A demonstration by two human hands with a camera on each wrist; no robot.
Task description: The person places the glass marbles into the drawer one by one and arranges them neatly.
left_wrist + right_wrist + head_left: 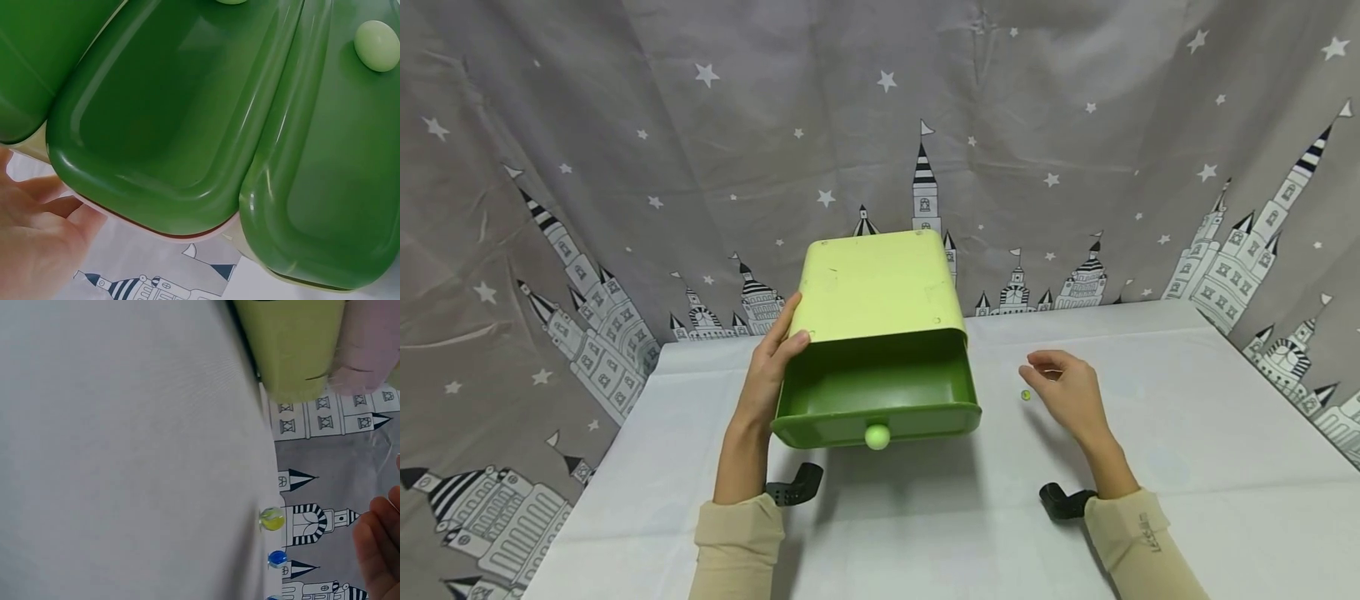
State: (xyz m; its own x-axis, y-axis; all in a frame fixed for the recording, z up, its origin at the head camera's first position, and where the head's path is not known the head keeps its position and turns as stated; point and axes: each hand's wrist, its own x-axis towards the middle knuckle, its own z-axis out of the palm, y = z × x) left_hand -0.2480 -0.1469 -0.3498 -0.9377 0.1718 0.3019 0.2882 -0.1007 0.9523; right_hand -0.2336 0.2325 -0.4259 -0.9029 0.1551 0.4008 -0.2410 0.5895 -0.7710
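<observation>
A drawer unit with a pale yellow-green top stands on the white table, its top green drawer pulled out and no contents showing inside. My left hand rests against the unit's left side, thumb at the upper front corner. In the left wrist view, its fingers lie beside the casing. Right of the unit, my right hand hovers over the table, fingers loosely bent, thumb and index apart, nothing seen between them. A yellow-green glass marble shows just below those fingertips. In the right wrist view, a blue marble is beside it.
Lower closed drawers with round pale green knobs sit under the open one. Another blue marble is cut off at the right wrist view's bottom edge. A grey curtain printed with castles and stars hangs behind the white table.
</observation>
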